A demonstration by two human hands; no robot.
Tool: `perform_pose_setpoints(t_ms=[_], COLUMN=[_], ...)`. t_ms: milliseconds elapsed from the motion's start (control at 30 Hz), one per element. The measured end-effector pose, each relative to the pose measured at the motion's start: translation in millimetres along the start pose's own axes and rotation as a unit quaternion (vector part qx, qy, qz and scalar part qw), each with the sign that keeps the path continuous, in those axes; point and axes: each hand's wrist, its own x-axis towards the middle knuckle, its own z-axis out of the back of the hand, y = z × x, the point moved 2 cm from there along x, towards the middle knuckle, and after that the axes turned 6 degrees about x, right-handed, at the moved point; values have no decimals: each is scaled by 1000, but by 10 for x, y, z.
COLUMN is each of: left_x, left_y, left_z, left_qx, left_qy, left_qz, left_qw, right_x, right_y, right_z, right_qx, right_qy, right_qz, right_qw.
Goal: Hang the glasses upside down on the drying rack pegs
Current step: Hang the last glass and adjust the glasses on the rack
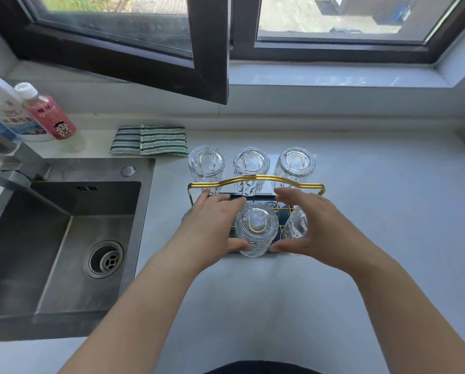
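A drying rack (255,180) with a gold wire handle and a dark base stands on the white counter. Three clear glasses (206,162) (251,163) (295,164) hang upside down on its back pegs. A fourth glass (256,228) sits upside down over the front middle peg. My left hand (212,225) cups its left side, thumb and fingertips touching it. My right hand (315,225) arches with fingers apart over a tilted glass (296,225) at the front right; its thumb tip is close to the middle glass. The rack's front left corner is hidden under my left hand.
A steel sink (58,238) with a tap (12,163) lies to the left. Two bottles (50,114) (7,114) stand behind it, and striped cloths (150,140) lie by the rack. An open window frame (209,49) juts out above the counter.
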Motion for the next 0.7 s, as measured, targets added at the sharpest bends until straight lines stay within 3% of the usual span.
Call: perform_pose_setpoints(t_ms=[133,233,500,700], left_x=[-36,8,334,368], left_y=[-186,-490,-946,-991], left_z=[74,93,-27,35], left_qx=[-35,-74,10,-3], left_qy=[-47,-75,3,4], left_qz=[-42,-84,-57,-40], left_qw=[997,991,998,999], right_x=[-220,-319,-317,-317], right_y=[-298,-496,-601,-632], right_z=[230,234,83,88], right_qx=[62,70,191,228], right_qy=[-57,-50,-66,-88], right_qz=[-37,-67,-55,-41], right_qw=[996,994,978,969])
